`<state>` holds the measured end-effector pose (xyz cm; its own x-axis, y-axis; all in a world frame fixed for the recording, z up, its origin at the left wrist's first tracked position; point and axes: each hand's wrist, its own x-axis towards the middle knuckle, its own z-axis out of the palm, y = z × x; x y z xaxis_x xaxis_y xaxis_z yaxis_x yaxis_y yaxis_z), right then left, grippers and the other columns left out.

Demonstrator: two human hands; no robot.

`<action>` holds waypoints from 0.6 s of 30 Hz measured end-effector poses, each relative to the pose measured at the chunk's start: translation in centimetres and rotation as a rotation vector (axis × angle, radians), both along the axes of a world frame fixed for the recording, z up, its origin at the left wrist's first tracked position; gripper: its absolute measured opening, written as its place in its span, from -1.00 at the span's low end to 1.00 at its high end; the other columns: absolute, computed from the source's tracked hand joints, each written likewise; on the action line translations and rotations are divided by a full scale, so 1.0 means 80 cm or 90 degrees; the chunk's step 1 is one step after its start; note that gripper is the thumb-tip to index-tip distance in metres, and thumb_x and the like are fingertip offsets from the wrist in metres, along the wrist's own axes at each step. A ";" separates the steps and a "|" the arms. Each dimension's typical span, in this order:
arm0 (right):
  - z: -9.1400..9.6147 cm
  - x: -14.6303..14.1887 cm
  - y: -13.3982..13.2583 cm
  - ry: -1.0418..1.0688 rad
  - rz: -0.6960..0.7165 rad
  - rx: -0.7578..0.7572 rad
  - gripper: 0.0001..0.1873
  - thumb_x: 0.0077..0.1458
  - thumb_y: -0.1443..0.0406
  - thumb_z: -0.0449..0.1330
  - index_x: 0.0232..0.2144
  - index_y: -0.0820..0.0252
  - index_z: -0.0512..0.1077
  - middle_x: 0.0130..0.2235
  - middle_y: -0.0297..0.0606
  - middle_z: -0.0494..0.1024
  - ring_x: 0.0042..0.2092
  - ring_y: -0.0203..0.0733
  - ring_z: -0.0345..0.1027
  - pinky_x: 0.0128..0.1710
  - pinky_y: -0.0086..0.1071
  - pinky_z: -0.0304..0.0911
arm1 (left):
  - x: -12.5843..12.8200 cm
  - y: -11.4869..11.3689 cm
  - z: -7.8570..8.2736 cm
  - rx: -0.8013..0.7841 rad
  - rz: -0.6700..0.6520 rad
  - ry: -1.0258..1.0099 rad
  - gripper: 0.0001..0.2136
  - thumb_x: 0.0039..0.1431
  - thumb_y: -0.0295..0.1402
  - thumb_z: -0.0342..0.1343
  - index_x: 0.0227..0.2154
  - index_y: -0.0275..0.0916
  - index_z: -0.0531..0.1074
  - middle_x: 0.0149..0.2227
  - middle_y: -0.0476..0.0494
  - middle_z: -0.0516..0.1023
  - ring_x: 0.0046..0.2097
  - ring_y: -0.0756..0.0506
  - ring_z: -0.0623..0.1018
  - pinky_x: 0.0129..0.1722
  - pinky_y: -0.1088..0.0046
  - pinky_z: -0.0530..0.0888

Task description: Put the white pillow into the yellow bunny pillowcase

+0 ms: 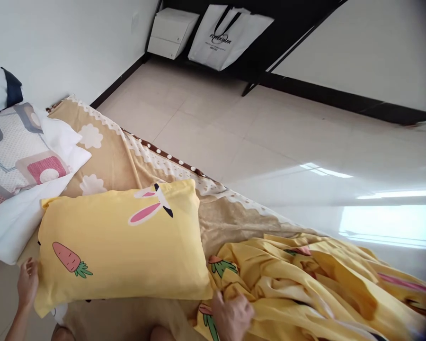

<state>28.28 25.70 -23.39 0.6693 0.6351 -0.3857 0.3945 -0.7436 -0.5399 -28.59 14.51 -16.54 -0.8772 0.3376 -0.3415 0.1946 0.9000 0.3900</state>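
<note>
A yellow pillow [124, 244] printed with a carrot and rabbit ears lies on the tan bed sheet [113, 156]. My left hand [27, 282] rests against the pillow's left end, fingers slightly curled and apart. My right hand [232, 316] sits at the pillow's lower right corner, on the edge of a crumpled yellow carrot-print quilt [315, 284]; its fingers curl down into the fabric, and whether they grip it is unclear.
A white and patterned pillow [24, 175] lies at the left by the wall. Shiny tiled floor [270, 137] stretches beyond the bed edge. A white shopping bag [227, 35] and a white box [172, 31] stand at the far wall.
</note>
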 end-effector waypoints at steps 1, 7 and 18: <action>0.010 -0.013 0.012 -0.051 0.061 0.055 -0.26 -0.04 -0.03 0.11 0.10 0.32 0.32 0.15 0.28 0.33 0.28 0.38 0.06 0.17 0.21 0.06 | 0.006 0.012 0.007 0.029 -0.029 0.028 -0.43 0.15 0.00 -0.07 0.11 -0.27 0.31 0.06 -0.41 0.50 0.08 -0.36 0.51 0.08 0.01 0.43; 0.058 -0.224 0.110 -0.062 0.754 0.282 -0.46 0.30 0.21 -0.09 0.30 0.12 0.15 0.29 -0.12 0.29 0.33 -0.03 0.07 0.26 -0.08 0.04 | 0.113 0.167 0.009 0.167 -0.477 0.177 -0.43 0.34 -0.10 -0.19 0.26 -0.36 0.21 0.33 -0.37 0.20 0.38 -0.20 0.14 0.36 0.18 0.10; -0.016 -0.120 0.250 -0.228 0.620 0.112 -0.41 0.35 0.04 -0.14 0.25 0.20 0.25 0.31 -0.01 0.25 0.35 0.11 0.00 0.28 0.15 -0.13 | 0.104 0.177 -0.049 -0.004 -0.435 0.315 -0.45 0.36 -0.13 -0.21 0.33 -0.27 0.12 0.39 -0.32 0.06 0.41 -0.31 0.02 0.33 -0.14 -0.16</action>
